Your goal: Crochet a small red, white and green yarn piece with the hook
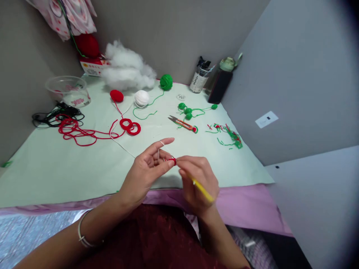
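My left hand pinches a small piece of red crochet work between thumb and fingers, its index finger stretched out. White yarn runs from the table to this hand and loops over that finger. Closed around a crochet hook with a yellow handle is my right hand. The hook's tip meets the red piece and is too small to make out. A white yarn ball lies farther back, beside a small red yarn ball. Two red crocheted rings overlap in front of them.
Orange-handled thread snips lie beyond my hands. Green crocheted balls and yarn scraps are to the right. White stuffing, a green yarn ball, a plastic tub, a pen cup and a dark bottle stand behind.
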`<move>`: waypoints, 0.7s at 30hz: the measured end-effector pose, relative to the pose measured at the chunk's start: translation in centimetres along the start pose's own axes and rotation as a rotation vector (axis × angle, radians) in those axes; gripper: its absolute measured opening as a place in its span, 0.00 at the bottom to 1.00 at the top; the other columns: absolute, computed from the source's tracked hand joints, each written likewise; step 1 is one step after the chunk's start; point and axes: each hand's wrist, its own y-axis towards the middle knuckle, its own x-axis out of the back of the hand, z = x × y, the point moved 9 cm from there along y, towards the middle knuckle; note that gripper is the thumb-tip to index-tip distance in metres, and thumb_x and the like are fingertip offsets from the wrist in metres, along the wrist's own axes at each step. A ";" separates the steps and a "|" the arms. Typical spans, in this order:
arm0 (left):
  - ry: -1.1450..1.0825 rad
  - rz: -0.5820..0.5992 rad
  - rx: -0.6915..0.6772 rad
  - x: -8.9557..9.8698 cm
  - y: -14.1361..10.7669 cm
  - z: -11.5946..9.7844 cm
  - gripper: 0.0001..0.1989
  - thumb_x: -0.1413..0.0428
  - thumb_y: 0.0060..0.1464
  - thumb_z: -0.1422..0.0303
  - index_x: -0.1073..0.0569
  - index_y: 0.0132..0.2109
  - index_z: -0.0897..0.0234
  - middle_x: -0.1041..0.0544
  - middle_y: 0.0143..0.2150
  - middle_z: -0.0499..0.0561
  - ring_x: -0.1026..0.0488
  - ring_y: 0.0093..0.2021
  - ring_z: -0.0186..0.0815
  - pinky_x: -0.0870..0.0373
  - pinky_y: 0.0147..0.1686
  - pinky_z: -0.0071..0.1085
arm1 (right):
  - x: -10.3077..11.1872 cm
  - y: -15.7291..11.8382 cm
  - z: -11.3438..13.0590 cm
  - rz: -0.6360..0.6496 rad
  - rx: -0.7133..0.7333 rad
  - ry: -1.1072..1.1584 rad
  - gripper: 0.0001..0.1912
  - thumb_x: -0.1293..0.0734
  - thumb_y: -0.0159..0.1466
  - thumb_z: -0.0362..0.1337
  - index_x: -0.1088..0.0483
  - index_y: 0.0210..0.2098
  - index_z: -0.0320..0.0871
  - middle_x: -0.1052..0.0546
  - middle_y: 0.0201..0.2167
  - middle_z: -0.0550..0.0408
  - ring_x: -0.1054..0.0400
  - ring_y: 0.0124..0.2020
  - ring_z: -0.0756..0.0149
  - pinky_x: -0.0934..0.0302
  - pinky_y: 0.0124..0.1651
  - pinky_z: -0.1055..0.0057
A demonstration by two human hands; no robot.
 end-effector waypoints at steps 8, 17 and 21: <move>-0.227 0.069 0.253 -0.7 -0.1 1.5 0.22 0.30 0.55 0.69 0.18 0.58 0.60 0.25 0.31 0.45 0.36 0.28 0.26 0.33 0.37 0.26 | 0.5 0.0 -3.3 -0.151 -0.329 0.416 0.12 0.37 0.75 0.34 0.21 0.45 0.50 0.20 0.35 0.54 0.27 0.32 0.65 0.29 0.34 0.64; -0.088 0.026 0.053 -0.6 0.1 0.7 0.21 0.29 0.55 0.68 0.17 0.56 0.54 0.20 0.36 0.45 0.25 0.42 0.32 0.31 0.50 0.28 | -0.5 0.0 -1.0 -0.054 -0.147 0.135 0.17 0.33 0.71 0.27 0.21 0.52 0.52 0.18 0.44 0.52 0.22 0.44 0.62 0.25 0.43 0.63; -0.266 0.047 0.240 -0.9 0.2 2.3 0.20 0.29 0.55 0.67 0.16 0.55 0.62 0.19 0.38 0.49 0.25 0.39 0.30 0.30 0.47 0.27 | 0.2 0.0 -1.0 -0.091 -0.106 0.061 0.15 0.32 0.71 0.28 0.20 0.52 0.52 0.18 0.44 0.52 0.22 0.42 0.62 0.25 0.42 0.63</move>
